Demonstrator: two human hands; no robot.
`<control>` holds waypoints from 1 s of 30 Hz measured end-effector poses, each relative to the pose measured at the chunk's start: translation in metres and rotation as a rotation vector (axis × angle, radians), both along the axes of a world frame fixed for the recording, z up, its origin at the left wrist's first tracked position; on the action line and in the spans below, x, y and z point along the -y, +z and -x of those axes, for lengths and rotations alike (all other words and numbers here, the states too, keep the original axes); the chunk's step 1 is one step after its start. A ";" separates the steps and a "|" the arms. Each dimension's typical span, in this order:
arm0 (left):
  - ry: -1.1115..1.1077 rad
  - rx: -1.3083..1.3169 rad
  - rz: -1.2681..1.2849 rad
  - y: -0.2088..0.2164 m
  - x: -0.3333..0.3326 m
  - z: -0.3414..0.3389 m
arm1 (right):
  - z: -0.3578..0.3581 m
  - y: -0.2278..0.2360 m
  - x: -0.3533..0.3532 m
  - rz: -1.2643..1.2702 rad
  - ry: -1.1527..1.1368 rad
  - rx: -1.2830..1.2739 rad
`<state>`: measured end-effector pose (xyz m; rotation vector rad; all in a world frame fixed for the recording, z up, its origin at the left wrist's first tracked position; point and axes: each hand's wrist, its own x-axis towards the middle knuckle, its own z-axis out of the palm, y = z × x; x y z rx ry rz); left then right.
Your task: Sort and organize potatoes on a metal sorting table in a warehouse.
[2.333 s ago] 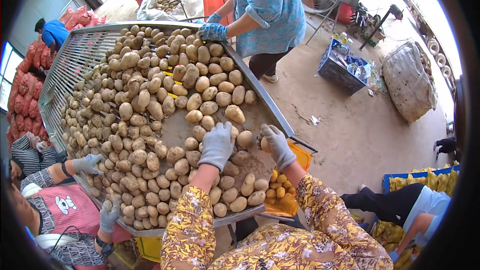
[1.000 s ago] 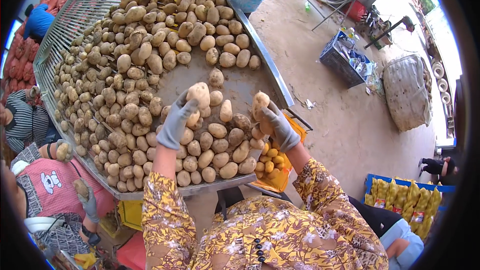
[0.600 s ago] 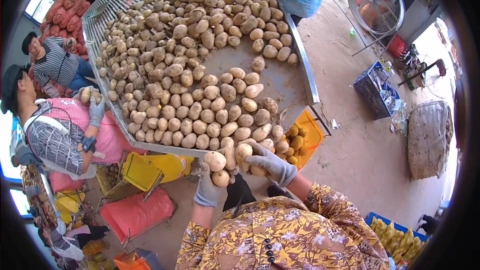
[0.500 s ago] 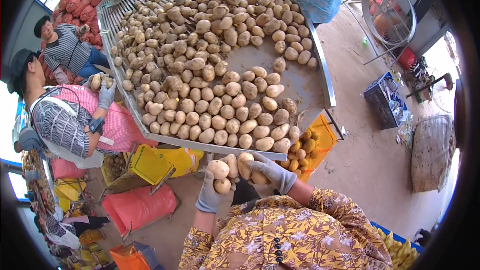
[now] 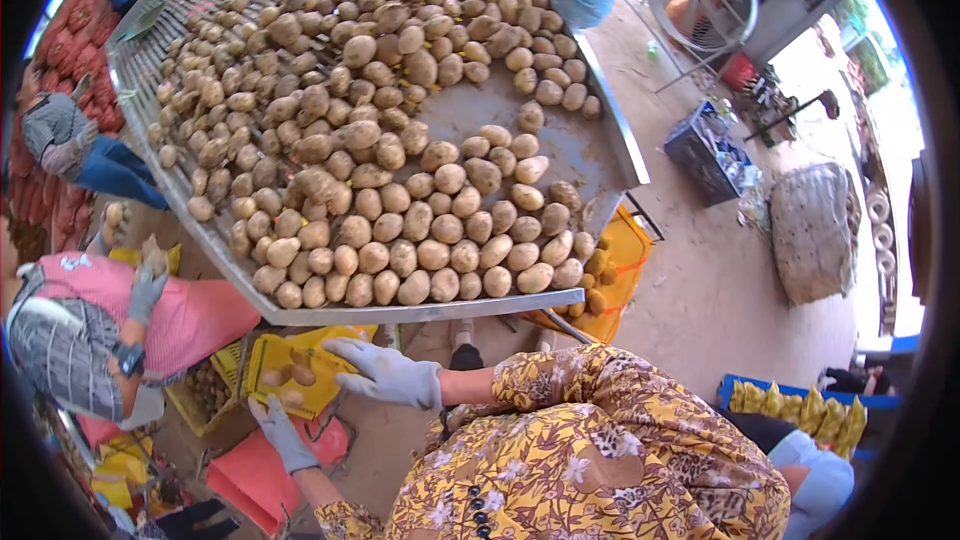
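My left hand [image 5: 284, 436], in a grey work glove, reaches to the lower left beside the opening of a yellow bag [image 5: 335, 342]. Its fingers are stretched out and hold nothing. Above it to the right, my right hand [image 5: 392, 374], gloved alike, is open with its fingers extended over the bag's edge. Several blurred potatoes [image 5: 290, 375] show at the bag, just beyond my fingertips; whether they are falling or resting I cannot tell. Ahead, a metal sorting table [image 5: 420, 314] carries many loose potatoes [image 5: 443, 286], lined up densely along its near edge.
A co-worker in a pink apron [image 5: 185, 305] stands close on the left, holding potatoes. Below lies a red bag [image 5: 262, 475]. An orange bag of potatoes [image 5: 625, 285] hangs under the table's right corner. Farther right are a dark blue crate [image 5: 705, 155] and a bulky sack [image 5: 812, 232].
Both my hands have swung left and down from the table's front edge to the yellow bag. The potatoes they held are let go. My view has turned as well.
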<state>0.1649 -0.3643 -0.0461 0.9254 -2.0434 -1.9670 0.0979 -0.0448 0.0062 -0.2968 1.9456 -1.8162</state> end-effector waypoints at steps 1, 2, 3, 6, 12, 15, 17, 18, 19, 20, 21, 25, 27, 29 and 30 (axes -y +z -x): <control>-0.060 0.057 0.228 0.010 -0.022 0.018 | -0.003 0.003 -0.035 -0.178 -0.030 -0.296; -0.135 0.047 0.305 0.017 -0.045 0.028 | -0.008 0.006 -0.065 -0.355 -0.028 -0.591; -0.209 0.033 0.383 0.021 -0.071 0.034 | -0.013 0.003 -0.100 -0.572 -0.094 -0.720; -0.675 -0.092 0.866 0.041 -0.161 0.058 | -0.027 -0.002 -0.179 -1.036 -0.273 -0.551; -1.197 -0.492 0.860 0.047 -0.317 0.122 | -0.036 -0.032 -0.269 -1.123 -0.404 -0.456; -1.350 -0.465 0.983 0.039 -0.378 0.142 | -0.048 -0.032 -0.289 -1.115 -0.526 -0.402; -1.391 -0.423 1.025 0.040 -0.410 0.134 | -0.064 -0.035 -0.303 -1.139 -0.625 -0.357; -1.395 -0.420 1.107 0.039 -0.421 0.128 | -0.076 -0.041 -0.309 -1.094 -0.652 -0.372; -1.397 -0.419 1.189 0.037 -0.430 0.123 | -0.087 -0.049 -0.312 -1.050 -0.679 -0.387; -1.428 -0.490 1.210 0.028 -0.435 0.120 | -0.097 -0.060 -0.314 -1.019 -0.688 -0.342; -1.490 -0.463 1.243 0.025 -0.439 0.114 | -0.104 -0.059 -0.313 -0.975 -0.680 -0.303; -1.502 -0.467 1.270 0.004 -0.462 0.094 | -0.110 -0.053 -0.293 -0.913 -0.788 -0.350; -1.502 -0.452 1.358 0.006 -0.481 0.085 | -0.118 -0.045 -0.287 -0.849 -0.805 -0.370; -1.549 -0.405 1.266 0.008 -0.499 0.080 | -0.137 -0.057 -0.290 -0.629 -1.025 -0.321; -1.584 -0.465 1.248 0.005 -0.507 0.079 | -0.143 -0.066 -0.294 -0.404 -1.212 -0.280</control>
